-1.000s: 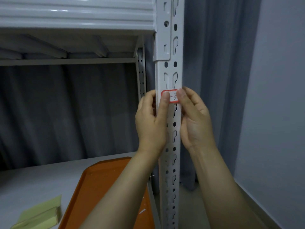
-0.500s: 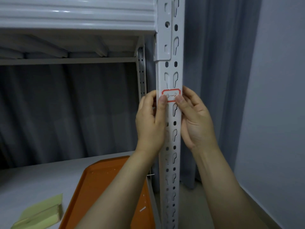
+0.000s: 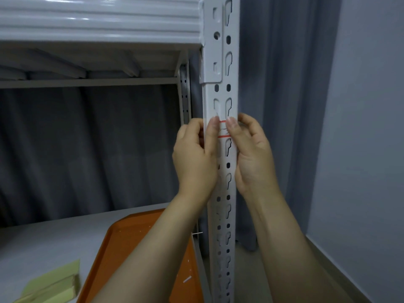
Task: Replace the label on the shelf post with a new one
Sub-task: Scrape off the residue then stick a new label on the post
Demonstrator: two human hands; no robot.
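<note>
A white slotted shelf post [image 3: 222, 90] stands upright in the middle of the head view. A small white label with a red border [image 3: 223, 129] is stuck on its front face at hand height. My left hand [image 3: 196, 158] is at the post's left edge, its straight thumb pressing on the label's left end. My right hand [image 3: 251, 154] is at the right edge, its thumb pressing on the label's right end. The two thumbs hide both ends of the label, so only its middle strip shows. The other fingers of both hands curl loosely beside the post.
An orange tray [image 3: 131, 248] lies on the grey lower shelf [image 3: 54, 241] under my left forearm, with yellow-green paper pieces [image 3: 54, 285] at the lower left. The upper shelf beam [image 3: 98, 20] runs overhead. A grey curtain [image 3: 284, 106] and a wall [image 3: 371, 127] are to the right.
Both thumbs have slid up from the label's lower edge onto its face, and they now cover both ends. The arms have barely shifted.
</note>
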